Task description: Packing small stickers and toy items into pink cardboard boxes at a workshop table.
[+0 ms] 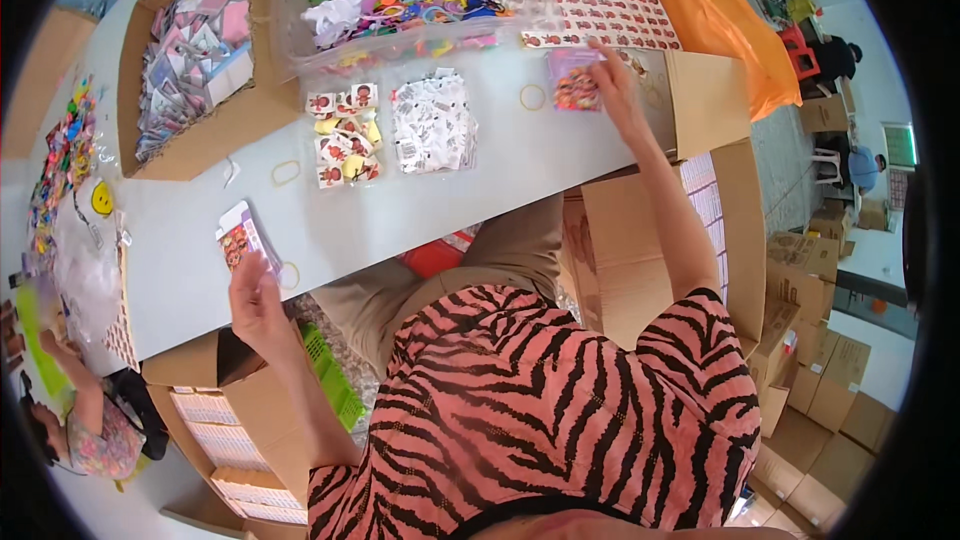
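My left hand (258,302) is closed on a small printed carton (240,234), white and purple with a reddish picture, its upper flap standing out. On the far right of the table, my right hand (618,92) grips the edge of a small purple packet (574,85) with orange and red printing. Between the hands lie a clear bag of rolled stickers with red figures (345,152) and a clear bag of small white printed packets (436,125). Rubber bands lie on the table, one (532,97) beside the purple packet and another (286,172) farther left.
A cardboard box of small packets (190,65) stands at the back left. Beside it, a clear tub (400,35) holds colourful trinkets. Sticker sheets (605,0) and an orange bag (725,30) are at the back right. Open cartons (250,410) flank my legs; a co-worker (80,410) sits at left.
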The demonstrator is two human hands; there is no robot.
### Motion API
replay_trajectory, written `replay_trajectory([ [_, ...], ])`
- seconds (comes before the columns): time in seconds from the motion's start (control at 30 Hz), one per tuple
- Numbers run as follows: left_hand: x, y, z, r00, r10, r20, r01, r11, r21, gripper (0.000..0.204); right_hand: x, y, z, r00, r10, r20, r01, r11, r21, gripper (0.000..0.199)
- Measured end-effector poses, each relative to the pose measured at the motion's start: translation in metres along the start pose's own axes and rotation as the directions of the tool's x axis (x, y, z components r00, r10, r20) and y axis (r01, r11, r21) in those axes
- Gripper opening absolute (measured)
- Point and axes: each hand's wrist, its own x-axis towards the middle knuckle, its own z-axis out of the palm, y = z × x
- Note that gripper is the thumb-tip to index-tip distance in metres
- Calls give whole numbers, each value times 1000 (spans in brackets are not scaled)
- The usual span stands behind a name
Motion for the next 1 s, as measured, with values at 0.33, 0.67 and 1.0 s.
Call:
replay_trajectory([
  [0.33,34,-82,-33,990,124,-70,-46,744,667,74,21,89,-11,968,234,-90,-199,934,296,38],
  [0.67,43,-66,-1,990,69,-127,63,581,812,92,-19,-1,5,967,-247,-59,228,947,-226,29],
  [1.0,43,-60,-1,985,-16,-169,133,696,706,92,-54,-70,33,903,-428,40,426,879,-216,30],
])
